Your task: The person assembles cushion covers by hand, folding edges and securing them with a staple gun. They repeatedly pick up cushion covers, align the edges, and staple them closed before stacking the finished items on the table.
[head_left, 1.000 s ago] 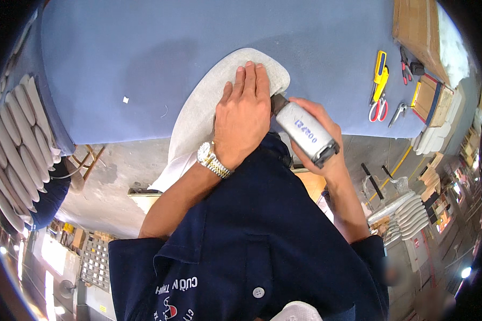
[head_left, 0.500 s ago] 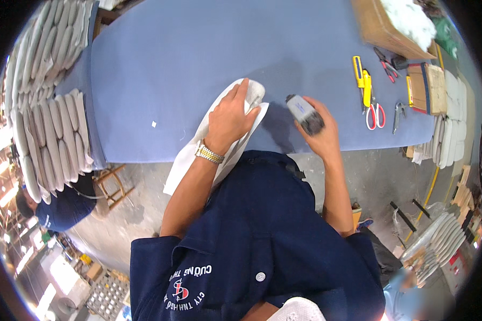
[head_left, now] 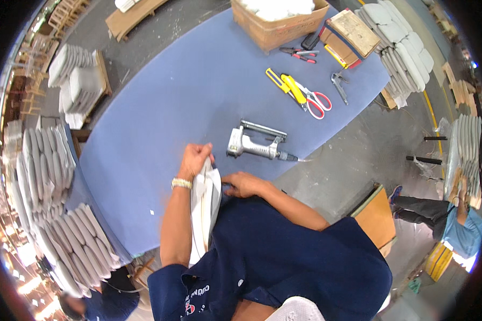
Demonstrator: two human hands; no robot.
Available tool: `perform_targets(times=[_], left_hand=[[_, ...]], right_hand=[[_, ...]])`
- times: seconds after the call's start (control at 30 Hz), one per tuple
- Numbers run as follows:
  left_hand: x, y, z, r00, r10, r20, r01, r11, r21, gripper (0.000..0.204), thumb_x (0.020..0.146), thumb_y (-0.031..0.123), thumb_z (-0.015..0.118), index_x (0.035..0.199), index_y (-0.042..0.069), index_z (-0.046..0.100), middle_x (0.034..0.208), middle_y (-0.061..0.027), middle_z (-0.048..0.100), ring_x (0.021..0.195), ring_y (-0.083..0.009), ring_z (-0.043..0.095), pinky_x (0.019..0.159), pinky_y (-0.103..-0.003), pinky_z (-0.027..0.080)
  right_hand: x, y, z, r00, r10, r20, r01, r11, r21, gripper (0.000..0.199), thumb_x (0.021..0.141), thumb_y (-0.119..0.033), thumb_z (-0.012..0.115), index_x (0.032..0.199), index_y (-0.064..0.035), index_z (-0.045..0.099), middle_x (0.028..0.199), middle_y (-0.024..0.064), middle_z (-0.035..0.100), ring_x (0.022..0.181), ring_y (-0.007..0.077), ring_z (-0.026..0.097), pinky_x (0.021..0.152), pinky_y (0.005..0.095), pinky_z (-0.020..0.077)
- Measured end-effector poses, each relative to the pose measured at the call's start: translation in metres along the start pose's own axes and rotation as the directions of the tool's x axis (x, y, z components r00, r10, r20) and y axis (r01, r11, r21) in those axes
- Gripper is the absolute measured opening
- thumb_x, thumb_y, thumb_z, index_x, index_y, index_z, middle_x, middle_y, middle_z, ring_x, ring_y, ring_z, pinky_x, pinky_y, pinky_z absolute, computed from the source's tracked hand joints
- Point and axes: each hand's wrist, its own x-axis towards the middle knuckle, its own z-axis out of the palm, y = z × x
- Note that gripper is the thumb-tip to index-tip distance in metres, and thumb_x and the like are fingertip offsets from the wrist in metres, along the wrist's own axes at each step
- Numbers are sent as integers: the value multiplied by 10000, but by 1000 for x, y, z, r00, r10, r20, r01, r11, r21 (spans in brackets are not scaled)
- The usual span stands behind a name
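Observation:
My left hand (head_left: 194, 160), with a metal watch at the wrist, pinches the upper end of a white and grey cloth-covered pad (head_left: 200, 211). The pad stands on edge against my body at the table's near side. Beside it, my right hand (head_left: 245, 185) has its fingers curled at the pad's right face. Something small and dark shows at those fingertips, too hidden to name. Just beyond, a silver staple gun (head_left: 257, 147) lies on the blue table (head_left: 160, 117), an air fitting at its handle end.
Farther right lie a yellow cutter (head_left: 293, 88), red-handled scissors (head_left: 318, 104), pliers (head_left: 301, 53) and a grey hand tool (head_left: 339, 87). A cardboard box (head_left: 273, 35) of white stuffing stands at the back. Stacked grey cushions (head_left: 45, 166) line the left; a person (head_left: 460, 227) stands at right.
The grey tool has left my right hand, and a staple gun now lies on the table. Both hands have come to the pad, which is tipped upright. The view has turned rightward.

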Motion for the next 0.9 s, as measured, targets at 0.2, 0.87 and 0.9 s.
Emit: perform_targets(times=[0.2, 0.87, 0.9], left_hand=[[-106, -10, -87, 394, 900, -186, -512, 383, 769, 277, 988, 122, 597, 1214, -4, 695, 847, -70, 688, 715, -198, 618, 784, -361, 536], [-309, 24, -140, -50, 171, -984, 153, 975, 162, 676, 1079, 490, 457, 732, -22, 730, 631, -83, 652, 596, -178, 590, 599, -328, 461], [-313, 19, -139, -22, 196, -980, 160, 969, 190, 684, 1077, 505, 452, 740, -19, 734, 661, -88, 664, 610, -185, 598, 605, -333, 465]], right_hand=[[-44, 53, -84, 790, 68, -610, 25, 989, 143, 395, 929, -198, 683, 1300, -71, 641, 1075, 95, 750, 930, 211, 708, 883, 357, 557], [-110, 209, -241, 672, 431, -602, -148, 875, 462, 734, 898, -120, 675, 1555, -54, 354, 1099, 77, 616, 976, 162, 611, 778, 310, 477], [-109, 185, -225, 654, 365, -662, 9, 872, 490, 717, 909, -128, 672, 1555, -65, 365, 1068, 66, 602, 919, 148, 602, 747, 299, 469]])
